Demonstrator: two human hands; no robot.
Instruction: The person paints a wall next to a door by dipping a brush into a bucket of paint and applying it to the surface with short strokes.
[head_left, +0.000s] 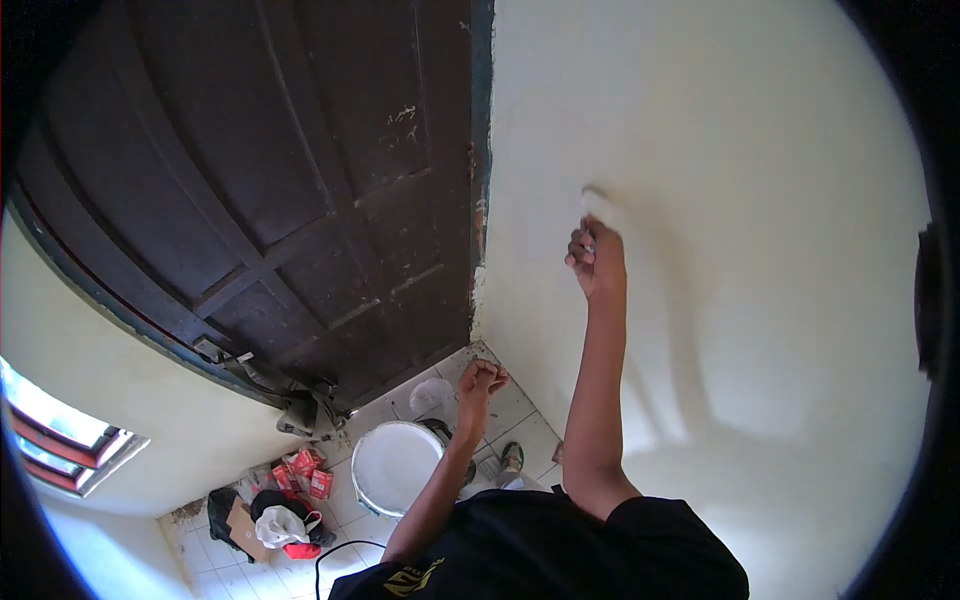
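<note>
Head view: surface work appears in hand, right hand [592,250] gripping a pale applicator [599,207], type unclear, at the cream wall [790,250], left hand [481,380] curled, contents indistinct; the next move calls for steady wall contact.

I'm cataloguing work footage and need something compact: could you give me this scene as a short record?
Right grip: raised, closed on a pale tool, exact kind unclear
Left grip: lower, curled, no held thing visible
Wall: pale, behind the tool; contact unclear
Door: dark brown, panelled
Floor: tiled, with a round white container and red packs
</note>
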